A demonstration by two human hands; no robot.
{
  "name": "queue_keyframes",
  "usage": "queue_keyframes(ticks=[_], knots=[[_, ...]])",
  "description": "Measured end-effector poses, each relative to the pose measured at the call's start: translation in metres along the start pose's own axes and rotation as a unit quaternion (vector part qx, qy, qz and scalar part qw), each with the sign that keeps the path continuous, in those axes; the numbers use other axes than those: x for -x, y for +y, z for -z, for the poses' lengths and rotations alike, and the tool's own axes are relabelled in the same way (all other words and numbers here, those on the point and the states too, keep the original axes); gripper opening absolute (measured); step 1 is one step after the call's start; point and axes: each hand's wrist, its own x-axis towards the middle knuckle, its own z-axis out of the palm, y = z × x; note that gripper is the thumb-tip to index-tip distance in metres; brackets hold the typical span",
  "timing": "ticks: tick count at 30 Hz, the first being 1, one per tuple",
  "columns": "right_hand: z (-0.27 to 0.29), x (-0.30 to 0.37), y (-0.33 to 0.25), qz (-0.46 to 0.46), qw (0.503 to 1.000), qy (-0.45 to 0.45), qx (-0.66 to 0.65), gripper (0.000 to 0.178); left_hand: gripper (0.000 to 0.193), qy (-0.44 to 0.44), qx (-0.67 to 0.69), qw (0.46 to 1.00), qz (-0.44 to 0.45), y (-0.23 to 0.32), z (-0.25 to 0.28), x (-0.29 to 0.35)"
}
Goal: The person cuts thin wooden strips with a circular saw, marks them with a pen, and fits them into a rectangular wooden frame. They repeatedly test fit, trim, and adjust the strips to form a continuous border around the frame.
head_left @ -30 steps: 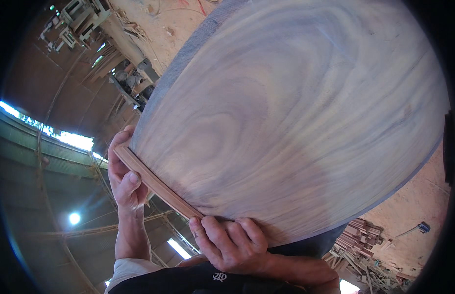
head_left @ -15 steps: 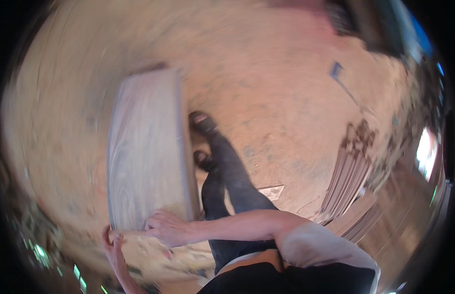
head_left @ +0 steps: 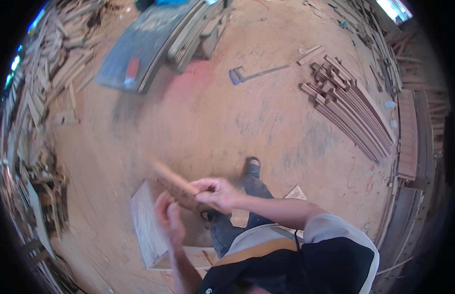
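Observation:
A slim brown wooden strip [head_left: 174,180] is pinched in my right hand [head_left: 213,193], its far end smeared by motion. My left hand [head_left: 170,218] is just left of the strip, fingers parted and somewhat blurred, with nothing visible between them. Below both hands stands an open wooden box [head_left: 148,228] with pale grey-brown grained sides. My forearms and the strip hide part of its inside. My legs are close to its right side.
A dark board-topped stack [head_left: 149,41] is at the far left. Beyond my feet lies a blue-ended bar clamp [head_left: 257,73]. Brown wooden mouldings [head_left: 350,108] are piled at right. Scrap wood [head_left: 61,54] lines the left edge. One sandalled foot [head_left: 253,166] rests on the dusty floor.
The view has swung round, bringing the stack and clamp further in. My hands have left the near end of the grained wooden piece, and my right hand now holds a strip.

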Motion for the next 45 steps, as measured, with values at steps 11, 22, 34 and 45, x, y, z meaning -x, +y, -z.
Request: queue_keyframes(ticks=[11,22,34,45], knots=[[0.380,0.095,-0.332,0.395,0.614,0.180,0.659,0.036,0.041,-0.141,-0.469,0.672,-0.556,0.253,-0.450,-0.114],[0.656,0.001,-0.597,0.448,0.495,0.176,0.723,0.023,0.028,-0.434,-0.291,0.801,-0.294,0.292,-0.793,-0.334],[0.969,-0.168,-0.829,0.243,0.808,0.435,0.316,0.021,0.036,-0.366,-0.328,0.518,-0.700,0.483,-1.241,-0.604],[1.275,-0.369,-1.145,0.291,0.878,0.377,-0.047,0.023,0.051,-0.348,-0.167,0.866,-0.317,0.521,-1.578,-0.787]])
